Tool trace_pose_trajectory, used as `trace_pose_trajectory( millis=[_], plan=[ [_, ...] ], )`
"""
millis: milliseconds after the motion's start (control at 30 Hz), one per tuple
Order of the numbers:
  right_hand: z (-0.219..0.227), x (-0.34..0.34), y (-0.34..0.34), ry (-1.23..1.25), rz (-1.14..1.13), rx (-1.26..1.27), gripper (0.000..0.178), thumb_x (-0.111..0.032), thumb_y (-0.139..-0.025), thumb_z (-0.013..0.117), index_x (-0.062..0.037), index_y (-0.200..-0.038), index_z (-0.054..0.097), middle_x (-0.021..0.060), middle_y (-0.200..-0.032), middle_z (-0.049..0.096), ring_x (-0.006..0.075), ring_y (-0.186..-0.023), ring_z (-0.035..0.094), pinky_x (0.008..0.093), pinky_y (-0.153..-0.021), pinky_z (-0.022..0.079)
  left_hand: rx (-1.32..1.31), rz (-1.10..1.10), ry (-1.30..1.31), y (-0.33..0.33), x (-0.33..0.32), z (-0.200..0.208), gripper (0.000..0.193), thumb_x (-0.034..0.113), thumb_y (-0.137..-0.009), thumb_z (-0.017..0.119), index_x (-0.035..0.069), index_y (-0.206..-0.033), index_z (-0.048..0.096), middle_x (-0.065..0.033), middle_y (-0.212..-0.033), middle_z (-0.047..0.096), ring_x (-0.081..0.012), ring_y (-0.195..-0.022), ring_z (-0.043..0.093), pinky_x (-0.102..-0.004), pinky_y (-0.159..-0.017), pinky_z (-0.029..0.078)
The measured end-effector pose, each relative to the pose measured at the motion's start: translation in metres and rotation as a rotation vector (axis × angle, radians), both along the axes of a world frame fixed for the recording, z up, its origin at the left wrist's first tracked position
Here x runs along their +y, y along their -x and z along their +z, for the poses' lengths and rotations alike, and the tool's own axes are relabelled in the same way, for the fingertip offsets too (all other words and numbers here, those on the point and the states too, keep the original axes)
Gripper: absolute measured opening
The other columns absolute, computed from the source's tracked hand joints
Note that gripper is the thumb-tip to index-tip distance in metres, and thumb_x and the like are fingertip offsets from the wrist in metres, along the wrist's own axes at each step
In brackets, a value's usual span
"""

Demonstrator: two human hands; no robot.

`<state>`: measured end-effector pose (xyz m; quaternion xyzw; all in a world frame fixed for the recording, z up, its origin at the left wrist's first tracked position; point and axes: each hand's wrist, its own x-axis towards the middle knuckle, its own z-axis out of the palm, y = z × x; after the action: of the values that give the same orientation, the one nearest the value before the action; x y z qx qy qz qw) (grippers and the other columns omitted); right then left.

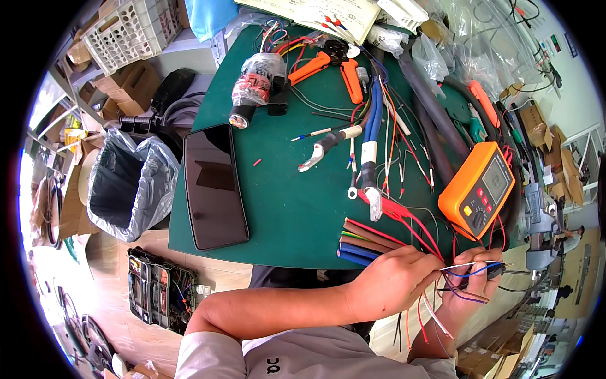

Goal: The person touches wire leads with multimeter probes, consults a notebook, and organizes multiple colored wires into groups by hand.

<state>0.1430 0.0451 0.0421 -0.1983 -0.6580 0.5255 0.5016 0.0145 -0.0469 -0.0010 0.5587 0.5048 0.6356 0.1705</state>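
Observation:
My left hand (388, 282) is closed, thumb and fingers pinched on thin wires (467, 266) at the table's front right edge. Close beside it, my right hand (470, 284) curls around the same loose bunch, where white, blue and brown strands show. Other thin wires, red, orange and black, hang below the hands. Just past my left hand lies a bundle of thick cut cable cores (363, 243) in brown, blue and green-yellow. Red wires (410, 218) run from it up the table. An orange handheld meter (478, 191) stands beyond my right hand.
The green table (284, 208) bears a black phone (216, 186), orange-handled crimping pliers (331, 66), a plastic-wrapped cable end (255, 85) and lugged cables (371, 170). Thick black cables (435, 107) lie along the right side. A lined bin (132, 189) and an open toolbox (161, 287) stand left.

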Motion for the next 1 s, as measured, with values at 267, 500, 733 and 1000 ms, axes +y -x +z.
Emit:
trace_pose_trajectory(
  millis=[267, 500, 733, 1000],
  plan=[
    [0.021, -0.022, -0.014, 0.247, 0.020, -0.592, 0.023, -0.012, -0.083, 0.066, 0.0062, -0.097, 0.063, 0.0113, -0.088, 0.066, 0.0082, -0.070, 0.052, 0.0243, -0.064, 0.041, -0.148, -0.009, 0.026, 0.007, -0.004, 0.006, 0.014, 0.004, -0.085, 0.067, 0.004, -0.098, 0.062, -0.0111, -0.081, 0.061, -0.0294, -0.075, 0.062, -0.0384, -0.062, 0.052],
    [0.013, -0.012, -0.023, -0.196, 0.145, -0.694, 0.021, -0.009, -0.078, 0.066, 0.0012, -0.096, 0.065, 0.0124, -0.095, 0.063, 0.0163, -0.075, 0.056, 0.0258, -0.063, 0.040, -0.205, -0.027, -0.030, 0.008, -0.001, 0.000, 0.015, 0.000, -0.084, 0.068, 0.003, -0.097, 0.062, -0.0103, -0.086, 0.058, -0.0284, -0.073, 0.061, -0.0350, -0.062, 0.051],
    [0.023, -0.012, -0.022, -0.279, 0.203, -0.760, 0.032, 0.005, -0.067, 0.059, -0.0008, -0.097, 0.068, 0.0123, -0.096, 0.060, 0.0197, -0.080, 0.058, 0.0284, -0.062, 0.044, -0.329, -0.011, 0.057, 0.008, 0.002, 0.005, 0.009, 0.002, -0.086, 0.068, 0.002, -0.094, 0.063, -0.0112, -0.085, 0.060, -0.0247, -0.071, 0.063, -0.0324, -0.061, 0.051],
    [0.023, -0.011, -0.022, -0.394, 0.223, -0.855, 0.027, 0.003, -0.065, 0.065, -0.0047, -0.091, 0.069, 0.0096, -0.091, 0.054, 0.0211, -0.072, 0.060, 0.0295, -0.059, 0.047, -0.278, -0.014, 0.111, 0.010, 0.002, 0.010, 0.005, 0.001, -0.090, 0.064, -0.001, -0.094, 0.062, -0.0093, -0.087, 0.061, -0.0133, -0.070, 0.063, -0.0258, -0.059, 0.052]
  ],
)
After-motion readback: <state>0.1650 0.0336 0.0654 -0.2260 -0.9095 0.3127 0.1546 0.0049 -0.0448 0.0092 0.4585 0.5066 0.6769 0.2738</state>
